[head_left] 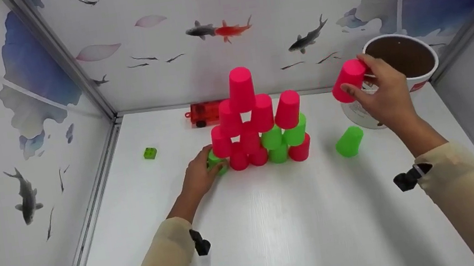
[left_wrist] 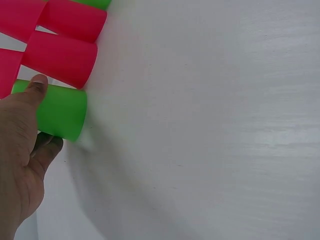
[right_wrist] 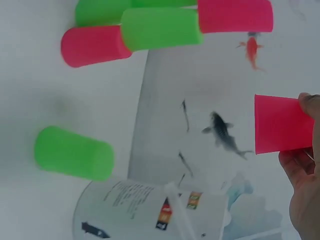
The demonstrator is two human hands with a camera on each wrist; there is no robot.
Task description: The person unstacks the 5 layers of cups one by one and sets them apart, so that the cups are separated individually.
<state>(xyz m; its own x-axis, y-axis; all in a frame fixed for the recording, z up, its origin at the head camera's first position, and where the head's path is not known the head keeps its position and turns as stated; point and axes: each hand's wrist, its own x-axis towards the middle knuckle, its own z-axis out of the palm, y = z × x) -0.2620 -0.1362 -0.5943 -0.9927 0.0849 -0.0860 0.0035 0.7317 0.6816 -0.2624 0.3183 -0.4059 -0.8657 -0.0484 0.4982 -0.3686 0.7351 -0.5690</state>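
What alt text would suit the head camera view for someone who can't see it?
A person's right hand holds a pink cup in the air while the left hand grips a green cup at the bottom left of a stack of pink and green cups. A lone green cup and a white bucket stand to the right.

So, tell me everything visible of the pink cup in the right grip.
The pink cup is smooth, plain and plastic-looking, tapering toward its top. It is held rim down, off the table, pinched by the right grip. In the head view it appears right of the cup stack and beside the white bucket. Nothing else visibly touches it.
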